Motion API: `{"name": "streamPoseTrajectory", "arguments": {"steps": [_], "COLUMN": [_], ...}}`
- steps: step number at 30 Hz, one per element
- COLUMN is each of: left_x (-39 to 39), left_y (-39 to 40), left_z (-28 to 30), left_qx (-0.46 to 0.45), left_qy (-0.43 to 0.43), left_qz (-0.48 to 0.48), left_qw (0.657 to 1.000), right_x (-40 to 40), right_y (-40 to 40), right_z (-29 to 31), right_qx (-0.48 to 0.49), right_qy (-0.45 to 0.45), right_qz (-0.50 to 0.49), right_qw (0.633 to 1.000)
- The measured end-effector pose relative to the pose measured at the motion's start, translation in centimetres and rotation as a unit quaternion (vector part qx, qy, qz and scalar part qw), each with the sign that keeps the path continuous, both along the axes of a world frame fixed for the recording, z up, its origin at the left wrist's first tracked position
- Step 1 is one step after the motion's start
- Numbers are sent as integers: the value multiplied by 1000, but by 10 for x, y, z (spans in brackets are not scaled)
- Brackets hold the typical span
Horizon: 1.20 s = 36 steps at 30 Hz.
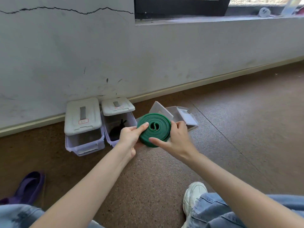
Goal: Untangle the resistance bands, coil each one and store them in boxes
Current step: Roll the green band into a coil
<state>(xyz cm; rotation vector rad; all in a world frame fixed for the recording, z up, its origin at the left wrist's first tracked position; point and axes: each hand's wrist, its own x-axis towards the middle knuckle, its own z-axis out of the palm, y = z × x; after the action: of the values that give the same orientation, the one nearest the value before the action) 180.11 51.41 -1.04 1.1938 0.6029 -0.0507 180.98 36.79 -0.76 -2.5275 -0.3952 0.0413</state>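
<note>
Two hands hold one green resistance band (154, 130), which is wound into a flat round coil of matte rubber with a small S-shaped fold in its centre. The coil is lifted above the floor, in front of the boxes. The left hand (131, 139) grips its left edge, thumb on top and the other fingers curled under. The right hand (176, 139) holds the right edge, its thumb laid along the near rim and its fingers bent over the far side.

Behind the coil, on the right, an open box (179, 115) of pale translucent plastic lies with its lid flaps up. To the left stand two closed boxes with white lids: the middle box (117, 122) shows something dark through its clear wall, and the left box (83, 125) stands just beside it, against the cracked grey wall (82, 55).

The floor (230, 129) is brown and speckled, with wide free room on the right. Near left lies a purple band (29, 188); near right there is a white shoe (194, 196).
</note>
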Motion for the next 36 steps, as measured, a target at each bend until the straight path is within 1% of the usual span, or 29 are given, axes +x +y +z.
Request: {"name": "streamPoseTrajectory", "arguments": {"steps": [3,4,8,10,12,14,15,16,17,18,19,20,21,23,24,25,26,27,29,30,31,33,36], "left_x": [26,35,73,98,124,151,164,175,185,192,197,202,208,220,228,235,241,247,252,253,252,251,253], "left_y": [-12,-16,-35,-46,-60,-75,-82,-87,-90,-91,-92,-93,-96,-104,-109,-113,-118,-123,-131,-134,-135,-131,-121], "left_z": [-20,-29,-69,-91,-108,-126,-136,-148,-161,-176,-190,-204,-217,-240,-248,-253,-258,-261,-266,-268,-270,-273,-276], "left_qx": [-9,-11,-40,-41,-48,-45,-25,29,134,282,422,517,568,636,671,701,720,729,727,717,706,690,696], "left_qy": [26,40,74,75,64,44,37,32,21,0,-29,-63,-92,-112,-106,-94,-77,-61,-65,-90,-125,-175,-158], "left_qz": [13,10,-25,-40,-70,-116,-140,-166,-206,-258,-315,-364,-406,-450,-450,-442,-431,-422,-406,-405,-414,-436,-414], "left_qw": [1000,999,996,996,994,991,989,985,969,924,850,772,711,617,580,552,538,535,551,560,561,551,565], "right_x": [22,29,72,98,125,152,165,176,187,197,208,219,230,252,263,273,282,290,304,311,316,322,325], "right_y": [3,3,-12,-25,-44,-67,-78,-89,-99,-107,-114,-119,-122,-124,-123,-122,-119,-116,-111,-109,-110,-114,-125], "right_z": [-25,-34,-70,-88,-105,-123,-131,-139,-147,-155,-163,-171,-180,-194,-200,-206,-211,-216,-224,-228,-231,-235,-238], "right_qx": [-87,-100,-136,-154,-119,-46,-10,21,49,71,89,107,126,157,174,197,223,247,278,282,275,232,153], "right_qy": [35,38,-3,15,53,83,95,107,118,129,139,147,155,176,186,199,213,229,258,266,269,264,255], "right_qz": [24,19,-40,-47,-65,-98,-117,-139,-159,-175,-184,-187,-186,-185,-185,-182,-174,-161,-133,-120,-112,-105,-99], "right_qw": [995,994,990,987,989,991,988,984,979,973,969,965,962,954,949,943,935,928,916,914,916,930,950]}}
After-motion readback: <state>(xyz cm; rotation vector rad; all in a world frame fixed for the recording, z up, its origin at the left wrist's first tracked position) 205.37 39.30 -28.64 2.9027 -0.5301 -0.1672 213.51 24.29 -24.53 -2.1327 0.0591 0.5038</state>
